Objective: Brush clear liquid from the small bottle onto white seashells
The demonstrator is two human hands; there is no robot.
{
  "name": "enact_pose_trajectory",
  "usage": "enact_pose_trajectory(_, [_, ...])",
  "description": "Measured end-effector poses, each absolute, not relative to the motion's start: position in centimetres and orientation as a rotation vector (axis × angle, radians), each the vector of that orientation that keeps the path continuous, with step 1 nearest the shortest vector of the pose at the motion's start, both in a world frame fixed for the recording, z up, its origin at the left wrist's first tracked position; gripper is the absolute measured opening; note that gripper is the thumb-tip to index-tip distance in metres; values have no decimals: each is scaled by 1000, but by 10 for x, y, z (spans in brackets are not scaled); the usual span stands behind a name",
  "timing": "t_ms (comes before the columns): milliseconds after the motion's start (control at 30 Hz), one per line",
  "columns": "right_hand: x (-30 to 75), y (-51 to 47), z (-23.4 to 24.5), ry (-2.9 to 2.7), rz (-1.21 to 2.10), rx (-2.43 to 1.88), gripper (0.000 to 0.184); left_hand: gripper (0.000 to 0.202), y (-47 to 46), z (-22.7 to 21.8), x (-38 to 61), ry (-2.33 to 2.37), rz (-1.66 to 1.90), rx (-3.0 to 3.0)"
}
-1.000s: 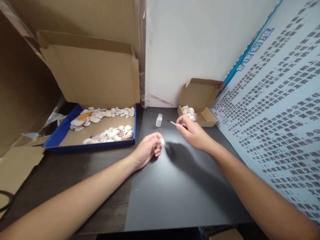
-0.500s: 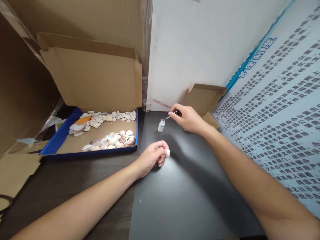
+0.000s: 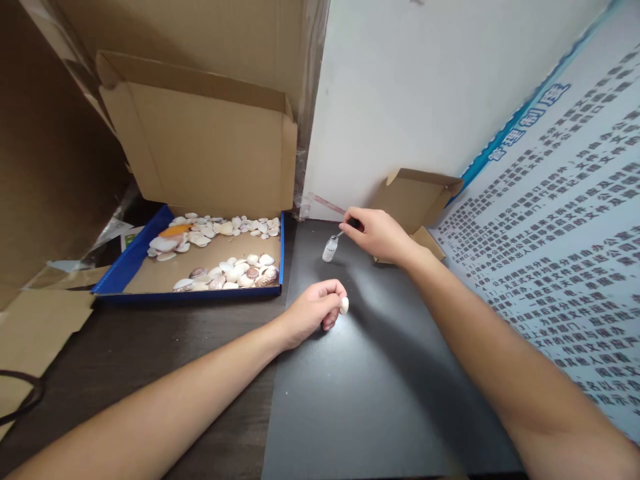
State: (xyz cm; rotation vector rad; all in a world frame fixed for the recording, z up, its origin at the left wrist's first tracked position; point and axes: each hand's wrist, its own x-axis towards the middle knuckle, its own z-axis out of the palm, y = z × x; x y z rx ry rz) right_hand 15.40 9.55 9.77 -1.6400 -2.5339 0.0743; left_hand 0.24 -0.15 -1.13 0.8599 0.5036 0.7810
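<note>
My left hand (image 3: 316, 312) is closed, pinching a small white seashell (image 3: 345, 306) between thumb and fingertips just above the dark grey mat (image 3: 320, 413). Farther back, my right hand (image 3: 383, 235) grips an applicator by its black cap (image 3: 354, 223). Its thin stem (image 3: 341, 233) reaches down to the mouth of a small glass bottle (image 3: 329, 251) with a whitish label. The bottle leans slightly in view; whether it truly tilts I cannot tell. The stem's tip is hidden at the bottle's neck.
A blue-edged cardboard box (image 3: 187, 297) with its lid raised holds many seashells in two groups. Behind my right hand stands a smaller open cardboard box (image 3: 411, 198). A printed board (image 3: 555, 220) rises at the right, and cardboard pieces (image 3: 43, 327) lie at the left.
The view has turned slightly, shifting the scene rightward. The applicator's stem has stayed at the bottle's mouth, and the bottle looks more slanted. My left hand still pinches the seashell.
</note>
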Motion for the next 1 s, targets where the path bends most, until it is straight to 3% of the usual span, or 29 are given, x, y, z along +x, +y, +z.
enact_pose_trajectory(1000, [151, 100, 83, -2476, 131, -1740, 24, 9, -2, -8, 1, 522, 756, 938])
